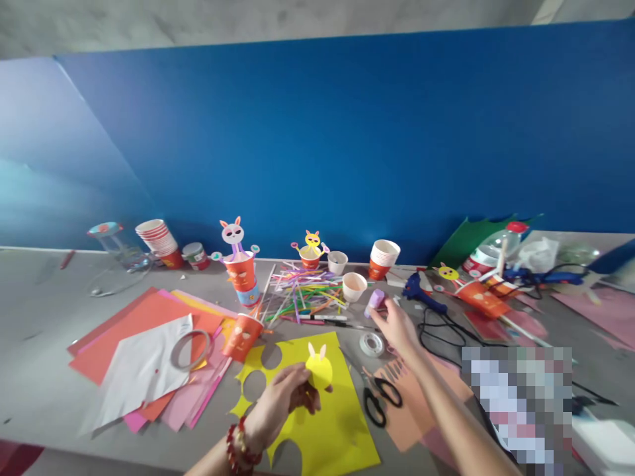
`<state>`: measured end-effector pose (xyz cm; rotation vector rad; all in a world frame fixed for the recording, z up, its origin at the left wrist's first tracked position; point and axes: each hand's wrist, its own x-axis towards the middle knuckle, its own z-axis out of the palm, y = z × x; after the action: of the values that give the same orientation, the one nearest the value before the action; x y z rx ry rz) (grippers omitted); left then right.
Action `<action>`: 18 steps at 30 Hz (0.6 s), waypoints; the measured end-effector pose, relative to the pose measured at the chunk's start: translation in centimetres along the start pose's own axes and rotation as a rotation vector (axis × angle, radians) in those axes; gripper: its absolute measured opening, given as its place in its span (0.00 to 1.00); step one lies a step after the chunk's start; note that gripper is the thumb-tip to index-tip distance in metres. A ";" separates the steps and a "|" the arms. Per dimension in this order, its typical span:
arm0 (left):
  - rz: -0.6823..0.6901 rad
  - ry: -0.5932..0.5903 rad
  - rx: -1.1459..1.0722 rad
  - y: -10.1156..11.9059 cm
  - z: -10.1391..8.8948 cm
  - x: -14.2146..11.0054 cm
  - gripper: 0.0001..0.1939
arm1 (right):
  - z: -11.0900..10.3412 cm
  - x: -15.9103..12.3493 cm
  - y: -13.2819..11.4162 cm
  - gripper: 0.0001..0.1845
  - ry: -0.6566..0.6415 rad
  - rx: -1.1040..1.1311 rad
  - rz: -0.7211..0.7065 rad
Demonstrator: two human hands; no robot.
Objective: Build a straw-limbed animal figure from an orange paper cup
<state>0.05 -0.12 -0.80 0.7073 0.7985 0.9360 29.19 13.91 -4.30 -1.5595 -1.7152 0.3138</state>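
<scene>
In the head view, my left hand [290, 391] pinches a round yellow paper rabbit head [319, 371] with two pale pink ears. It is held over a yellow paper sheet [342, 430] that has round holes cut along its left side. My right hand [397, 325] is closed on a small glue stick [376, 301] with a purple cap, held above the table near a white paper cup [354, 287]. Below that hand lies a roll of clear tape [372, 344]. Black-handled scissors [381, 400] rest partly on orange paper [417, 416].
Decorated cup figures [241, 271] stand left of a pile of coloured pipe cleaners [302, 287]. A blue glue gun [421, 291] with a black cable lies at right. Coloured sheets [124, 317] and a tape ring [190, 332] lie at left. A blue partition [317, 145] closes the back.
</scene>
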 end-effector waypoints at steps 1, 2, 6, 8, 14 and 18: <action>0.001 -0.012 0.008 -0.1 0.1 0.1 0.16 | 0.1 0.1 0.1 0.12 -0.002 -0.003 0.001; 0.003 -0.023 0.018 -0.1 0.1 0.1 0.16 | 0.1 0.1 0.2 0.13 -0.005 -0.004 0.003; 0.008 -0.063 0.063 0.2 0.5 0.4 0.17 | -0.4 0.3 0.3 0.15 -0.011 0.010 0.006; 0.022 -0.064 0.091 0.4 0.7 0.5 0.17 | -1.1 -0.2 -0.1 0.20 0.021 0.012 0.009; 0.078 0.032 0.168 1.1 1.0 1.0 0.20 | -2.9 -6.1 -6.3 0.18 0.057 0.144 0.041; 0.076 0.053 0.163 1.0 1.5 1.5 0.22 | -1.7 -9.9 -11.2 0.14 -0.360 0.592 0.143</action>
<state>1.41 1.38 0.35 0.8629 0.9071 0.9680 21.58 1.79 0.32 -1.2252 -1.5640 1.1228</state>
